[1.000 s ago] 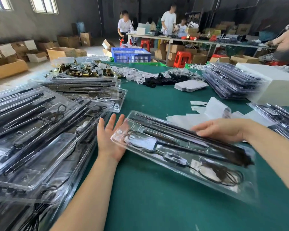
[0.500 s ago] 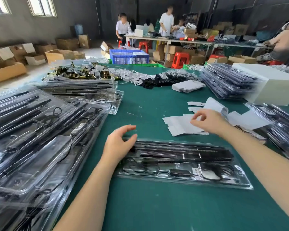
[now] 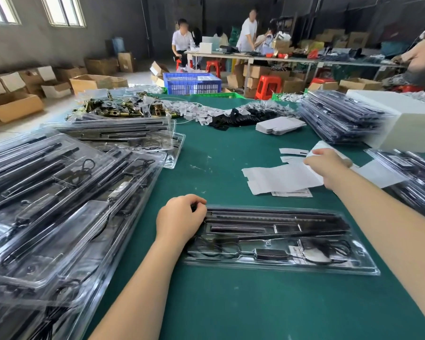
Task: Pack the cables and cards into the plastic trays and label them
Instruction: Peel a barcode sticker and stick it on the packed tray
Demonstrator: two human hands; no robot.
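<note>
A clear plastic tray (image 3: 280,241) holding black rods and coiled cables lies flat on the green table in front of me. My left hand (image 3: 179,220) rests curled on the tray's left end, fingertips on its far corner. My right hand (image 3: 328,166) is farther back to the right, pinching the edge of a white paper sheet (image 3: 280,179) that lies among several loose white sheets and a printed label (image 3: 292,193). A small white card (image 3: 293,151) lies just behind them.
Filled clear trays (image 3: 59,204) are heaped along the left side, and more stacks (image 3: 339,119) stand at the back right beside a white box (image 3: 407,123). Brass hardware (image 3: 113,109), white tags and black parts lie at the far edge. People work at a table behind.
The tray was tilted in both hands, then set down flat. My right hand left it and reached back to the white sheets, while my left hand curled onto the tray's left end.
</note>
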